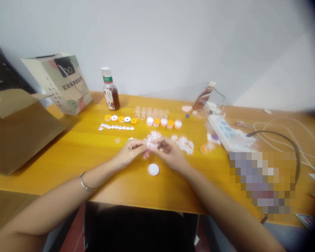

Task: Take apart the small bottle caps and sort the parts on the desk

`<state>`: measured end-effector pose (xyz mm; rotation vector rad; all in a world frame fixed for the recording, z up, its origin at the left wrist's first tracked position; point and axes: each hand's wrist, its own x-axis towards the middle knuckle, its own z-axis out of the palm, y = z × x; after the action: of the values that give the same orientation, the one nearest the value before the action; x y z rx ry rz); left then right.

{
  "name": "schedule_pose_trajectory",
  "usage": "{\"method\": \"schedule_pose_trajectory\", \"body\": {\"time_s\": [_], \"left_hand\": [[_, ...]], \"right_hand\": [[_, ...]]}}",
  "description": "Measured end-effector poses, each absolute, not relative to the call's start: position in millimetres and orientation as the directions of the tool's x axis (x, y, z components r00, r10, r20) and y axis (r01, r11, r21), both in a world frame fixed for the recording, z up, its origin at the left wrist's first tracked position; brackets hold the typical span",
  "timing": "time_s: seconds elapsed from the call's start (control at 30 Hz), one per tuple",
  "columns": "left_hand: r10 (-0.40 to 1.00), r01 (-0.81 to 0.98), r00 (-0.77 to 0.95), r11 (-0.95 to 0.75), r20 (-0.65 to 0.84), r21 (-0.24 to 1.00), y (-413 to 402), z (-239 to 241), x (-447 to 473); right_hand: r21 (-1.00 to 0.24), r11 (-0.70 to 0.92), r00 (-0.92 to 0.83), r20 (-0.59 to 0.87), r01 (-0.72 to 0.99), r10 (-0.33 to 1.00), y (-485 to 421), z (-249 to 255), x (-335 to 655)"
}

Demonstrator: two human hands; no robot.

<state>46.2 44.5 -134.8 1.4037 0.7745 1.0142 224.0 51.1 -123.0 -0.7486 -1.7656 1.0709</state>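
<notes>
My left hand and my right hand meet over the wooden table, fingertips pinched close together. Whatever lies between them is too small and blurred to name. Just behind the fingers is a heap of small white pieces, partly hidden by them. A second heap of whitish pieces lies beyond my right hand. Nearer to me, below the fingertips, a round white disc rests flat. Farther back, orange and white discs and stacked discs form a row, with small white pieces lined up in front at left.
Small clear cups stand behind the discs. A bottle of dark liquid stands at back left, and a brown bottle leans at back right. Paper bag and cardboard box occupy the left; a power strip with cables lies right.
</notes>
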Motion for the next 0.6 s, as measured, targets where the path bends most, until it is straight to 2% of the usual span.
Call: {"method": "schedule_pose_trajectory", "body": {"time_s": [0.2, 0.37, 0.43, 0.6], "left_hand": [[0.906, -0.060, 0.397, -0.136, 0.149, 0.989, 48.4, -134.3, 43.6], [0.908, -0.047, 0.393, -0.137, 0.145, 0.989, 46.4, -134.5, 40.3], [0.915, -0.077, 0.377, -0.126, 0.146, 0.989, 45.8, -135.5, 40.5], [0.935, -0.132, 0.331, -0.090, 0.129, 0.987, 47.8, -138.0, 42.8]], "right_hand": [[-0.827, 0.517, -0.390, 0.411, 0.220, 0.824, 55.6, -120.8, 228.6], [-0.813, 0.475, -0.075, 0.480, 0.337, 0.874, 73.3, -117.1, 242.7], [-0.815, 0.446, -0.030, 0.470, 0.371, 0.882, 81.1, -118.0, 247.8], [-0.667, 0.541, -0.325, 0.433, 0.512, 0.841, 89.5, -133.7, 246.5]]}}
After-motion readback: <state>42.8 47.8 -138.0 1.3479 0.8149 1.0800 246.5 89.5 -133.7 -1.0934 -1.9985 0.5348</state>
